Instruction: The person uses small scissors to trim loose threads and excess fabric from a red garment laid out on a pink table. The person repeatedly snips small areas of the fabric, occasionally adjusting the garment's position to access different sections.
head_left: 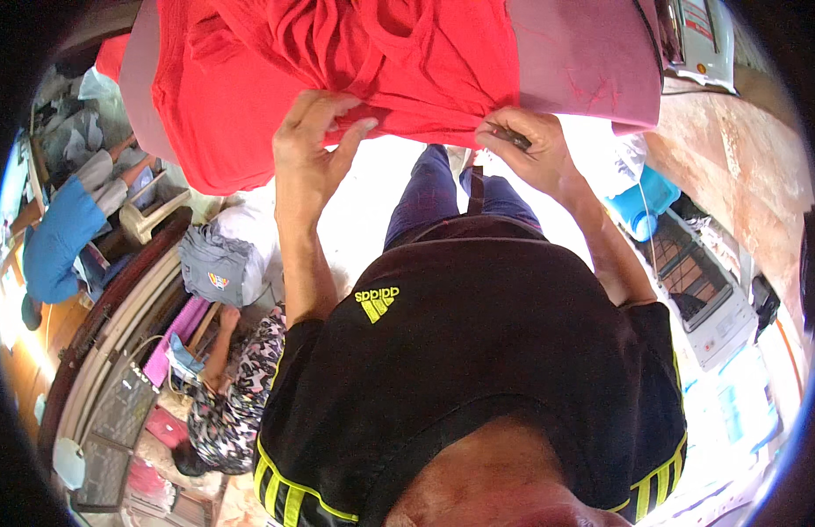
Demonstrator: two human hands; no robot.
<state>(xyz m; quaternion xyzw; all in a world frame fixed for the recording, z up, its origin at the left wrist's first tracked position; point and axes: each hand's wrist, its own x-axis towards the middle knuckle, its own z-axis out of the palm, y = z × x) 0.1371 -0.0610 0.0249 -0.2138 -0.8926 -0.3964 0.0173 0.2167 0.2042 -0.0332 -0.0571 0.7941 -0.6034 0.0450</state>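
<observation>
A red garment [337, 61] lies bunched over a pink padded board [592, 61] at the top of the view. My left hand [313, 149] grips the garment's lower hem, thumb on top and fingers curled over the edge. My right hand [530, 149] pinches the same hem further right, with a small dark tool [513, 137] tucked in its fingers. Both forearms rise from my black shirt with yellow stripes [478, 351]. My legs in dark blue trousers [429, 202] show below the hem.
A person in patterned clothes [236, 404] sits low at the left beside a grey folded bundle [216, 263]. Another person in blue [61, 237] is at the far left. A blue plastic tub [646, 200] and a white wire crate [706, 299] stand at the right.
</observation>
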